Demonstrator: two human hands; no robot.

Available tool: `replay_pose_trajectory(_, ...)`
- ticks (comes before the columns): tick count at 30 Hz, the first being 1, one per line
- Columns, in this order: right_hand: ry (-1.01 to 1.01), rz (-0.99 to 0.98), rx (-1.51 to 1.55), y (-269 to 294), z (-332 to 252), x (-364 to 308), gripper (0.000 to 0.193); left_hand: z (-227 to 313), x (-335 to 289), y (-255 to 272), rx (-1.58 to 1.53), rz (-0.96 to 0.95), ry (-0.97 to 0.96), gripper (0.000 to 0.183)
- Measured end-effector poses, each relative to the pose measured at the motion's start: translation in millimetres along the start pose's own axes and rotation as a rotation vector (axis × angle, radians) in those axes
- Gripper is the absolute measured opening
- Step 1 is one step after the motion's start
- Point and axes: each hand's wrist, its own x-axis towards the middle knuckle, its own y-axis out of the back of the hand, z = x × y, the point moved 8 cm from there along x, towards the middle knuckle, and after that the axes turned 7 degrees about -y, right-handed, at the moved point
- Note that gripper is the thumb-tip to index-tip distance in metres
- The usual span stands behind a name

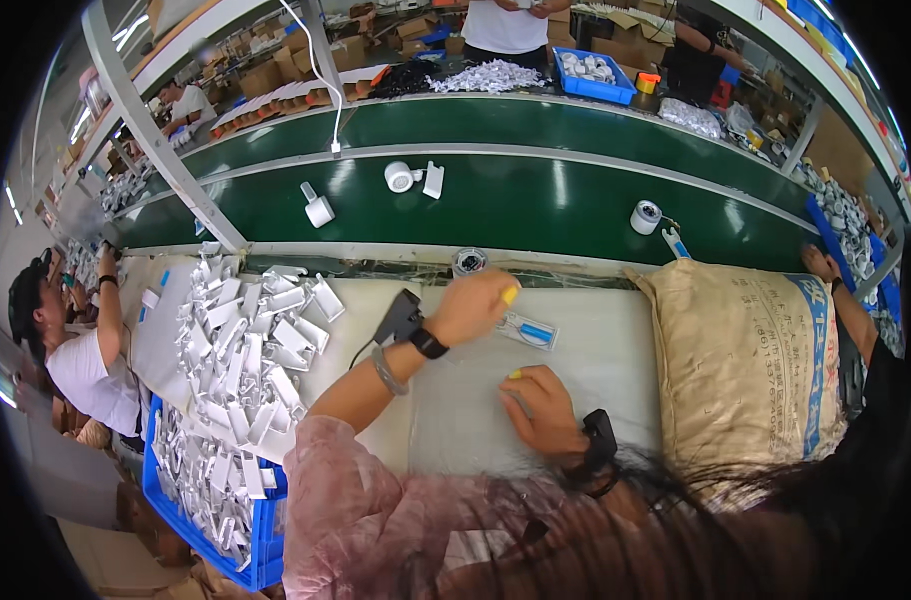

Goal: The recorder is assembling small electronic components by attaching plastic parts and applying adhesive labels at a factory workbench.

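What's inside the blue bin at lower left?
The blue bin holds a jumbled heap of white parts, many of them elongated. The heap covers the bin's floor, so anything under the top layer can't be seen.

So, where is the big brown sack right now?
In the head view, the brown sack is on the right, between the person's right hand and a co-worker's forearm, on the near side of the green belt.

Green belt [506, 203], white parts [241, 360], blue bin [269, 548], blue-and-white piece [531, 331], tan sack [731, 370] with blue band [824, 345], pink sleeve [341, 485]
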Motion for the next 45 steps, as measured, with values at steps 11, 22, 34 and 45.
replay_pose_trajectory(11,0.028,-0.010,0.013,4.0,-12.0,5.8,0.017,35.6,-43.0,-49.1,0.437,-0.221,-0.082,0.022)
replay_pose_trajectory(22,0.008,-0.031,0.000,4.6,-13.4,5.9,0.015,8.7,-88.7,0.6,0.382,0.102,0.445,0.047)
replay_pose_trajectory(34,0.066,0.077,-0.198,10.5,-9.1,6.8,0.033,32.2,-87.5,-17.4,0.043,-0.214,0.274,0.051)
replay_pose_trajectory(45,0.131,-0.214,-0.209,-5.0,-15.8,13.3,0.039,76.9,-115.6,-37.2,-1.114,-0.770,0.108,0.044)
